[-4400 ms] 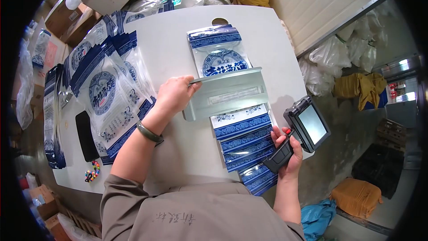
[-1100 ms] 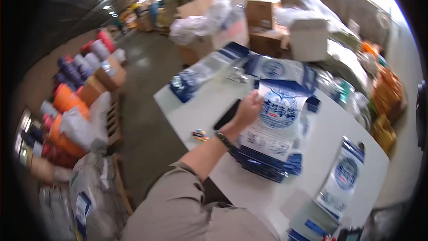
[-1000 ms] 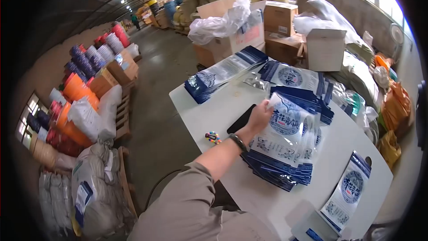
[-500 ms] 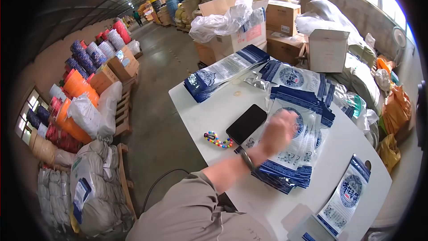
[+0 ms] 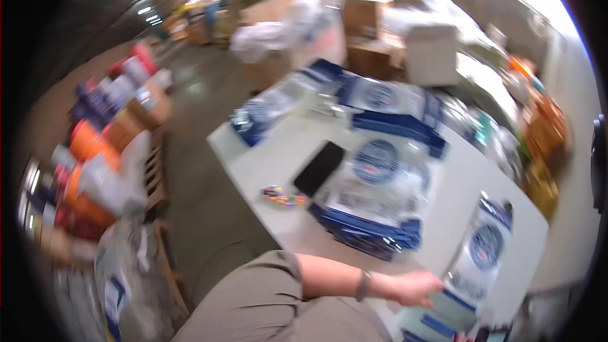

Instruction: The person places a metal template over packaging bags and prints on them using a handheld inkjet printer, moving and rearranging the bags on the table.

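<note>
My left hand [image 5: 418, 288], with a band at the wrist, reaches across the front of the table. Its curled fingers are at the lower left edge of a single blue-and-white printed plastic bag [image 5: 486, 247]. Blur hides whether they grip that edge. Under the bag's lower end is a pale flat surface [image 5: 415, 320] with a blue strip. Farther up from my hand lies a thick stack of similar printed bags [image 5: 377, 174]. Beside the stack are a black phone [image 5: 319, 168] and a string of coloured beads [image 5: 283, 197]. My right hand is out of view.
More printed bags lie along the far side of the white table [image 5: 253, 174]. Behind it stand cardboard boxes [image 5: 364, 16] and a white box [image 5: 430, 56]. Orange sacks [image 5: 546, 130] are on the right. Wrapped rolls and bundles [image 5: 95, 142] line the left, beyond the floor.
My left hand has moved off the bag stack, toward the front right, to the single bag. The camera view has shifted, so the table appears farther left and blurred.
</note>
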`<state>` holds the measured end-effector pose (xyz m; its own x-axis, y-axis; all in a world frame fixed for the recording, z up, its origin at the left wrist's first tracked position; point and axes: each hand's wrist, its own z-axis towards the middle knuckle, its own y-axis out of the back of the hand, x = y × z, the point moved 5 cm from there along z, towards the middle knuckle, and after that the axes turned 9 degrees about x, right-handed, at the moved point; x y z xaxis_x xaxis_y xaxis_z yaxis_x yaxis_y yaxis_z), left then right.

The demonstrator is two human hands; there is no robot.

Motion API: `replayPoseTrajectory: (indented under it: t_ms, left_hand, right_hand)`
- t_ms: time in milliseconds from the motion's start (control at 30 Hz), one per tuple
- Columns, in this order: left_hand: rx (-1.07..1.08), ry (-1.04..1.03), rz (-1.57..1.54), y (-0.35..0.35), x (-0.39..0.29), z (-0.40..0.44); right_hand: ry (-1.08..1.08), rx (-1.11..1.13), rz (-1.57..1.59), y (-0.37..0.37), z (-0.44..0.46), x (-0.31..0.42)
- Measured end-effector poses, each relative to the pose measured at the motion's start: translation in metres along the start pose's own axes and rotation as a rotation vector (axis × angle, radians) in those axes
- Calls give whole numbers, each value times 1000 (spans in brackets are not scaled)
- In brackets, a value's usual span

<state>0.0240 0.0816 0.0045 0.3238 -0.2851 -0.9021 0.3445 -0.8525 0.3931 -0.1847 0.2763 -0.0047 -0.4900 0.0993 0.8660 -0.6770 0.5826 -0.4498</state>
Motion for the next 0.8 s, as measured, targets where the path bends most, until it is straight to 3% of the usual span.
replayPoseTrajectory:
  t_ms: [33, 67, 100, 167, 200, 267, 467, 800]
  left_hand:
    - [-36, -13, 25, 7, 0, -2]
    - [38, 146, -104, 15, 6, -1]
    - [-91, 104, 24, 30, 0, -11]
    - [-98, 153, 79, 54, 9, -11]
    - [-214, 88, 67, 65, 12, -11]
    - [-289, 155, 60, 72, 17, -12]
    - [-212, 57, 114, 26, -6, -23]
    - [-63, 132, -13, 14, -14, -32]
  right_hand:
    - [130, 227, -161, 14, 6, -3]
    - [58, 114, 31, 20, 7, -8]
    - [9, -14, 230, 35, 9, -14]
    - [47, 59, 284, 49, 9, -21]
    - [50, 6, 194, 23, 5, -7]
    - [70, 70, 197, 24, 8, -4]
    - [98, 143, 214, 23, 10, -8]
    - [120, 193, 77, 29, 6, -6]
